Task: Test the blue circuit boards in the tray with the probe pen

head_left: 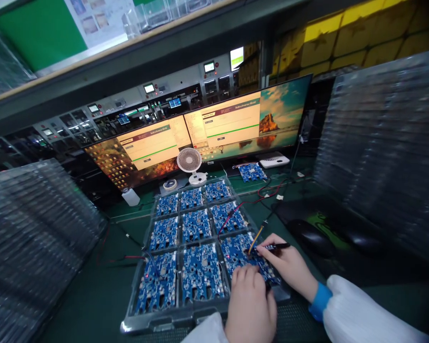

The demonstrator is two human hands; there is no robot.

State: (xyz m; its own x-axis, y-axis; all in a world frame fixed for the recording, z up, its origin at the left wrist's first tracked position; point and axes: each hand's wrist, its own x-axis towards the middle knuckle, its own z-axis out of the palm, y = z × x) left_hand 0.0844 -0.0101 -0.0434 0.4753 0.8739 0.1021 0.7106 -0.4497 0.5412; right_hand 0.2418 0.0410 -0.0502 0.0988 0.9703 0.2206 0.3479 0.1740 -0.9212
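Bare hands, loose white sleeves, a snug bright-blue cuff at the right wrist

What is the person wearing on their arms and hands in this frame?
Both hands are bare, without gloves. The right hand comes out of a loose white sleeve with a bright blue cuff at the wrist. The left hand shows only a bit of white sleeve at the bottom edge.

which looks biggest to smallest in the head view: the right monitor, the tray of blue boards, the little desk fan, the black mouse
1. Right monitor and tray of blue boards: both large, too close to rank, and the tray is nearer the camera.
2. Black mouse.
3. Desk fan, though it stands farther back.
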